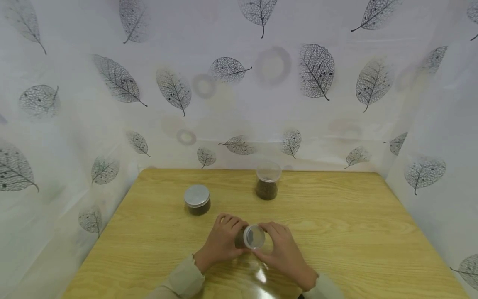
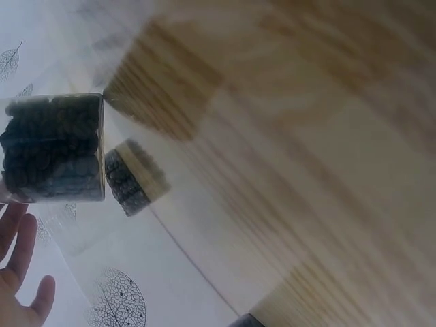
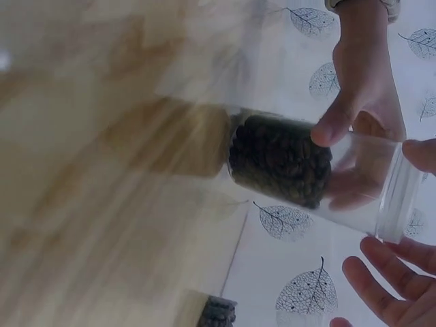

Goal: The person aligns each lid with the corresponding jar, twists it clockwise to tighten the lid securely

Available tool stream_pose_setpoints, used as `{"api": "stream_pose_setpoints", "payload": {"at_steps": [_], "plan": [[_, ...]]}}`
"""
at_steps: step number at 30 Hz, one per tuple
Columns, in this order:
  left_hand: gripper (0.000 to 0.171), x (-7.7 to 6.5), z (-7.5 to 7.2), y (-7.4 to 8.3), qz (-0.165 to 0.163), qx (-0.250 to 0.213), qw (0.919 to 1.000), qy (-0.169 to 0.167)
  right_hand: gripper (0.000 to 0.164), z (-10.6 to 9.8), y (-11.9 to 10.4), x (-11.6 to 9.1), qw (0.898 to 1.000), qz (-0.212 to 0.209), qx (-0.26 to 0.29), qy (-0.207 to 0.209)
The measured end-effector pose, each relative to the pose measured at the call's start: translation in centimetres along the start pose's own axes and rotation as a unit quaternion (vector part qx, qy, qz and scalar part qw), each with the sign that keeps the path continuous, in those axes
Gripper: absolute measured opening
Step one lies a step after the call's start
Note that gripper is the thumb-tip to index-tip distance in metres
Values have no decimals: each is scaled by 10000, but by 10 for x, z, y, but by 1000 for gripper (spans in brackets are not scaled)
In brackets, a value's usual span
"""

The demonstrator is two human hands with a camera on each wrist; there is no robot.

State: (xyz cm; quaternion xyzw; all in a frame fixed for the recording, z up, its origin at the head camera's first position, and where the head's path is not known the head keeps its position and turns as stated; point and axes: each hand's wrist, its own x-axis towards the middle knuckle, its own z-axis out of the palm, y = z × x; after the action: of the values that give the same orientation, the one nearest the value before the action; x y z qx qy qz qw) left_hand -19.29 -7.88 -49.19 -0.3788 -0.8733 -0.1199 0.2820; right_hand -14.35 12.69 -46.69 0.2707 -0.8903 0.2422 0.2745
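Observation:
Between my hands is a clear jar (image 3: 279,160), partly filled with dark beans, its top tipped toward the head camera. My left hand (image 1: 224,238) grips the jar's body, thumb on one side and fingers round the other. At the top end, my right hand (image 1: 280,249) holds the clear lid (image 3: 398,191) between thumb and fingertips. In the left wrist view, the beans (image 2: 54,146) show through the jar wall, and part of a hand appears below it. The jar overlaps some of my left fingers in the right wrist view.
A low jar with a silver lid (image 1: 197,196) stands at the back left of the wooden table (image 1: 336,232). Behind my hands is another clear jar (image 1: 267,187) of dark contents. Leaf-patterned white sheeting (image 1: 239,112) encloses the back and sides.

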Motion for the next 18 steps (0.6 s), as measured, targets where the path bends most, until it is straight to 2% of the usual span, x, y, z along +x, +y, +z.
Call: {"api": "stream_pose_setpoints", "payload": {"at_steps": [3,6,12,15,18], "plan": [[65,0,0,0,6,-10,10000,30,64,-3,4,4,9993,-327,-154,-105],[66,0,-1,0,3,-17,10000,48,71,-8,12,12,9956,-815,-222,-398],[66,-1,-3,1,-80,-37,10000,-34,77,-17,30,29,9754,-1867,51,-1172],[66,-1,-5,1,-141,-90,9998,-90,74,-19,35,35,9666,-2199,170,-1309],[67,-2,-4,1,-166,-93,9998,-114,71,-19,37,39,9625,-2374,205,-1297]]}}
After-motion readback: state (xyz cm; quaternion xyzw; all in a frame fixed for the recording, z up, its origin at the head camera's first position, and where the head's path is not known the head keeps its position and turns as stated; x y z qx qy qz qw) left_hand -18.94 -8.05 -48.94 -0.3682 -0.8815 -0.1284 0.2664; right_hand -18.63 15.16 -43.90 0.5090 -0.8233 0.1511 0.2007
